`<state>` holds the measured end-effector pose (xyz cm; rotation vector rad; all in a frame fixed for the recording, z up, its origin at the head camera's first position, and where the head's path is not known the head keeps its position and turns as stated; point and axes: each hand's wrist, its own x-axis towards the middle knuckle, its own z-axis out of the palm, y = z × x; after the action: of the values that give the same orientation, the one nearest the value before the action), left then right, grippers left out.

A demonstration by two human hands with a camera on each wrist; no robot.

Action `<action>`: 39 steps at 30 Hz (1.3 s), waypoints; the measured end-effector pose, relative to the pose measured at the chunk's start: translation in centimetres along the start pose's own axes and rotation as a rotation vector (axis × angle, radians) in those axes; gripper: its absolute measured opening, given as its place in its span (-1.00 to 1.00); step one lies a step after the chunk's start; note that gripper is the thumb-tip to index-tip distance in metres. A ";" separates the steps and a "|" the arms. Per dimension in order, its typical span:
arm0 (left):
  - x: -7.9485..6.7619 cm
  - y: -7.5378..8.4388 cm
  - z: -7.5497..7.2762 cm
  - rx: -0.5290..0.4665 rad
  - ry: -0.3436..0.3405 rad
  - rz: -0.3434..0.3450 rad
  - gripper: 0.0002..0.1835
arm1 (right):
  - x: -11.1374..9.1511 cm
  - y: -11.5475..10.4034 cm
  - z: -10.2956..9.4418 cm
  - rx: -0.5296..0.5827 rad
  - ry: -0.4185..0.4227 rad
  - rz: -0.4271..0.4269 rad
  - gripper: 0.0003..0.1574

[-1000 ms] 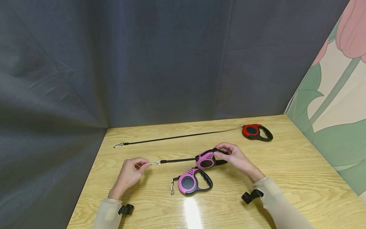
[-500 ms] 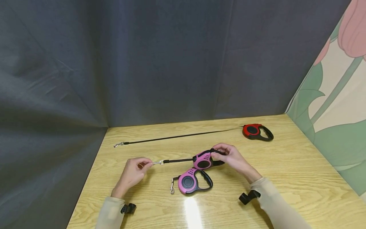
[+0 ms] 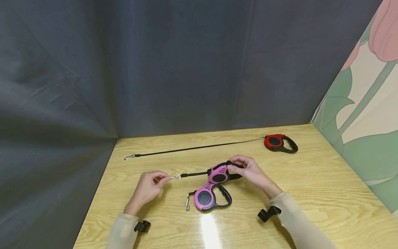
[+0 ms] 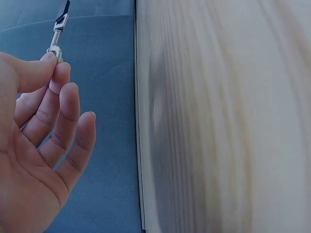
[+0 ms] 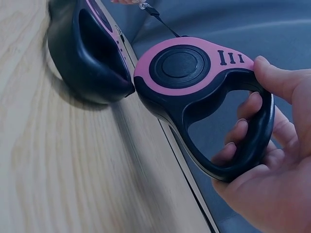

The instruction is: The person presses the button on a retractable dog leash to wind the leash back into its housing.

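Observation:
My right hand [image 3: 248, 169] grips the black handle of a pink retractable dog leash [image 5: 146, 73], its fingers curled through the handle loop in the right wrist view. A short length of black strap [image 3: 196, 174] runs left from the casing to a silver snap hook [image 4: 56, 41]. Thumb and index finger of my left hand [image 3: 150, 186] pinch that hook at its end; the other fingers are loosely bent. Just in front of the held casing lies a second pink retractable leash [image 3: 204, 198], flat on the table, its own small hook [image 3: 187, 201] hanging out at the left.
Farther back on the wooden table [image 3: 311, 180] lies a red retractable leash [image 3: 275, 141]. Its black strap [image 3: 186, 149] stretches left to a metal hook [image 3: 130, 157]. A dark curtain [image 3: 186, 69] stands behind, and a flower-patterned cloth [image 3: 367, 114] hangs at the right.
The left hand with the hook has moved right and the right hand with the casing slightly left. The strap between them has become shorter. The other leashes stay put.

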<state>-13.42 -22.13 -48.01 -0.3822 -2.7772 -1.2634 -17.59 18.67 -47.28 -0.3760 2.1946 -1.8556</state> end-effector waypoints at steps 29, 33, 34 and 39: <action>0.9 1.7 1.1 -0.019 -0.025 0.031 -0.92 | 0.7 -0.7 1.8 -0.005 -0.013 -0.011 -0.60; 1.0 2.0 1.4 -0.018 -0.031 0.041 -0.92 | 0.8 -0.8 2.2 -0.004 -0.018 -0.008 -0.60; 1.0 2.1 1.4 -0.019 -0.033 0.043 -0.92 | 0.8 -0.8 2.2 -0.005 -0.018 -0.009 -0.60; 1.2 2.2 1.8 -0.028 -0.033 0.061 -0.92 | 0.8 -0.9 2.6 -0.006 -0.013 -0.008 -0.61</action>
<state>-13.96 -19.15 -47.33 -0.4897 -2.7548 -1.2949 -17.41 15.88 -46.87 -0.3972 2.1943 -1.8456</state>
